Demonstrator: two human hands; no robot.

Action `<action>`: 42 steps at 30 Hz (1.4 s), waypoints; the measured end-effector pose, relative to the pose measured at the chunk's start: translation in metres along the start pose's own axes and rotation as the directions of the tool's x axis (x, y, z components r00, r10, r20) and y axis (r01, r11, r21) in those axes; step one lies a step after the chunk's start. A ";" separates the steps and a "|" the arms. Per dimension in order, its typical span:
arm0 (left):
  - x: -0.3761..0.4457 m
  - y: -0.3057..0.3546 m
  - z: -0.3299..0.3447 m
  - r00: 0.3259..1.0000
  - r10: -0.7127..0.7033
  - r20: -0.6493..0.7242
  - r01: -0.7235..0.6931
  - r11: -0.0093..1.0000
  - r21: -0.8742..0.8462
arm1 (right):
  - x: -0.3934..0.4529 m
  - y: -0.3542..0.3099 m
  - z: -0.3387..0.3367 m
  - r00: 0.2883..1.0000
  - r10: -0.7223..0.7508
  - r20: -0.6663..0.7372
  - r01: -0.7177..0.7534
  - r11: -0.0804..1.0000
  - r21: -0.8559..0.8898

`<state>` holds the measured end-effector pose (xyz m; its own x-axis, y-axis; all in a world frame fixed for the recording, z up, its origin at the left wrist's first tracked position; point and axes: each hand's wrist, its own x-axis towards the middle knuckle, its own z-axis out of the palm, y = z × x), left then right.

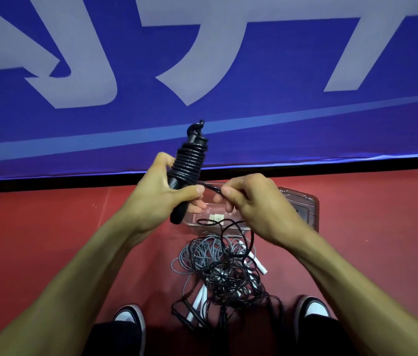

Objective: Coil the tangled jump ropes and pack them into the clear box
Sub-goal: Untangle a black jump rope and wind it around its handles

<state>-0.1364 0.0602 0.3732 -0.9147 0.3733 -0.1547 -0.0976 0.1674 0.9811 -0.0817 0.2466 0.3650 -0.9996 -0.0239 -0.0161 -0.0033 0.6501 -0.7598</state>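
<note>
My left hand [163, 191] grips the black handles of a jump rope [188, 163], held upright, with black cord wound in tight turns around their upper part. My right hand [249, 201] pinches the free black cord [213, 188] just right of the handles. The cord runs down from that hand into a tangled pile [223, 268] of black and grey ropes with white handles [256, 263] on the red floor. The clear box [305, 209] sits on the floor behind my hands, mostly hidden by them.
A blue banner with large pale letters [202, 73] stands along the far edge of the red floor [48, 227]. My two shoes [131, 317] [313, 308] are on either side of the rope pile at the bottom.
</note>
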 end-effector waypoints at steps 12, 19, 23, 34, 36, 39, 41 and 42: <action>0.002 0.001 0.000 0.992 0.101 0.080 -0.105 0.993 0.052 | -0.003 -0.002 0.002 0.990 0.041 0.136 -0.071 0.970 0.231; 0.003 0.000 -0.002 0.991 0.110 0.070 -0.117 0.987 0.114 | -0.003 -0.004 0.005 0.992 0.087 0.093 -0.111 0.951 0.287; 0.002 -0.001 0.003 0.991 0.128 0.040 -0.133 0.979 0.154 | -0.003 -0.008 0.006 1.000 -0.018 0.015 0.017 0.998 0.059; 0.003 -0.008 0.025 1.000 -0.019 0.011 0.019 0.999 0.029 | -0.002 -0.005 0.012 0.995 -0.099 0.007 0.099 0.995 -0.012; 0.002 -0.005 0.023 0.993 -0.070 0.094 0.084 0.984 -0.160 | -0.004 -0.002 0.012 0.997 -0.060 0.040 0.060 0.998 -0.010; 0.002 -0.006 0.014 0.980 0.003 0.200 0.032 0.984 -0.172 | -0.004 -0.002 0.007 0.999 0.000 0.044 -0.002 0.999 0.042; 0.003 -0.006 0.010 0.976 0.063 0.210 -0.046 0.995 -0.084 | -0.003 -0.005 0.005 0.999 -0.006 0.038 0.003 0.998 0.066; 0.003 -0.005 0.010 0.978 0.063 0.201 -0.054 0.997 -0.053 | -0.003 -0.005 0.005 0.999 -0.016 0.041 0.013 0.997 0.070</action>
<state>-0.1350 0.0696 0.3667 -0.8217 0.5587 -0.1125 -0.0688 0.0987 0.9927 -0.0786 0.2392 0.3655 -0.9974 -0.0655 -0.0306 -0.0145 0.5951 -0.8035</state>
